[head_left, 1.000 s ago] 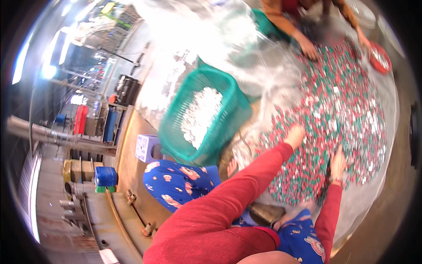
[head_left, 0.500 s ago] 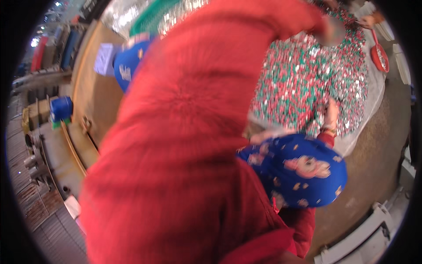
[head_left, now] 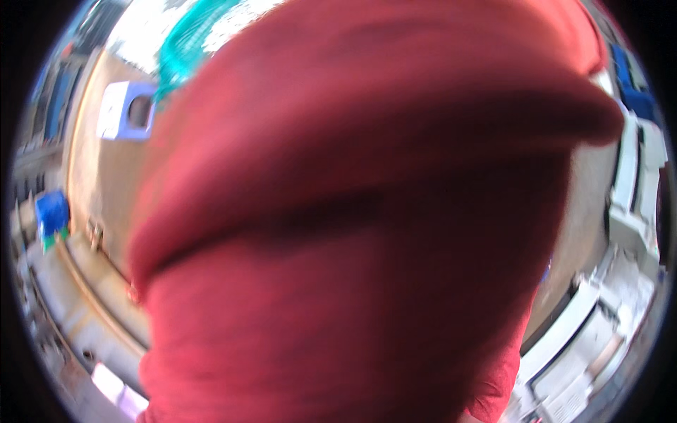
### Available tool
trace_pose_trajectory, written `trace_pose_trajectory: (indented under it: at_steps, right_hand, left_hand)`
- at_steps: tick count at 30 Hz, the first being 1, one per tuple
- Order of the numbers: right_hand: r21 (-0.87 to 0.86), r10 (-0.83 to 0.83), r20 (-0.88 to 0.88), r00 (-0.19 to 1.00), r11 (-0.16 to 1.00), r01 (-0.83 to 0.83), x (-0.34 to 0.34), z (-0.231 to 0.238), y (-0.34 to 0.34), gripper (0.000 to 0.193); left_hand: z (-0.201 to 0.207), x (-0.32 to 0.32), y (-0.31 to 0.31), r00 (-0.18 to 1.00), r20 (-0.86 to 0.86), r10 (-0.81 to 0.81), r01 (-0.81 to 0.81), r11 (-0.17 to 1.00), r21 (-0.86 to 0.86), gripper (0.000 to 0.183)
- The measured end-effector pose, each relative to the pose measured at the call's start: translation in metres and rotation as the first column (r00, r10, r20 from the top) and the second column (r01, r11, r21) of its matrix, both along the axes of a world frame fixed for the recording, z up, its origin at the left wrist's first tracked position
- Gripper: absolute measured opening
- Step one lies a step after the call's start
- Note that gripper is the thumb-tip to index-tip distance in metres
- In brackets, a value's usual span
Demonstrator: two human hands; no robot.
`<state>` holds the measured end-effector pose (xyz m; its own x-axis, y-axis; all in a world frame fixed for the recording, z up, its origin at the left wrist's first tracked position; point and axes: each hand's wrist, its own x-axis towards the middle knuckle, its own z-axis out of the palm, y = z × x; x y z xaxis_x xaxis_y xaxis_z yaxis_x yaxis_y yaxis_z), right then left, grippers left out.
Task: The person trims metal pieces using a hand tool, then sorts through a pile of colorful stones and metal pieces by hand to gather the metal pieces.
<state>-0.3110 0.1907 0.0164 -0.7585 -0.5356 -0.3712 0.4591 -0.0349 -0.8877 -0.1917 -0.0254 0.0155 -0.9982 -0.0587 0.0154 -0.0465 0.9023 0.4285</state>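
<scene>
Red cloth [head_left: 317, 296], a sleeve and garment smeared by motion, fills most of the head view. A dark fold crosses its middle. It stands very close to the camera and covers whatever lies in front of me. Neither of my hands shows, so I cannot make out what they hold or touch. At the upper left, beyond the cloth, part of a green mesh basket [head_left: 185, 42] shows.
A white and lilac box [head_left: 127, 111] with a dark opening sits on a brown surface at the left. Lower down are a blue container [head_left: 52, 211] and pipes. Pale machine-like parts [head_left: 564, 331] line the right side, with a blue object [head_left: 638, 104] above.
The red cloth has swung across the view. It now hides the heap of small red, green and silver pieces, the people in blue caps, the red scoop and the hand at the upper right.
</scene>
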Motion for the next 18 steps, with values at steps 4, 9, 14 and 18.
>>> trace_pose_trajectory:
  at_steps: [4, 9, 14, 18]
  right_hand:
    - [-0.338, 0.618, 0.160, 0.770, 0.767, -0.546, -0.068, 0.005, 0.005, 0.031]
    - [0.220, 0.443, -0.054, 0.895, 0.880, -0.422, -0.030, 0.067, -0.039, 0.017]
    - [0.371, 0.489, -0.186, 0.852, 0.838, -0.400, -0.060, 0.068, -0.016, 0.020]
    - [0.430, 0.475, -0.091, 0.875, 0.811, -0.396, -0.076, 0.036, -0.005, 0.030]
  left_hand:
    - [0.049, -0.015, -0.016, 0.997, -0.046, -0.063, 0.060, 0.996, -0.066, 0.031]
    - [0.085, -0.037, -0.067, 0.998, -0.046, -0.034, 0.028, 0.991, -0.134, 0.032]
    - [0.007, -0.070, -0.103, 0.975, 0.189, 0.115, -0.153, 0.968, 0.198, 0.033]
    - [-0.105, -0.062, -0.102, 0.917, 0.324, 0.233, -0.359, 0.835, 0.416, 0.044]
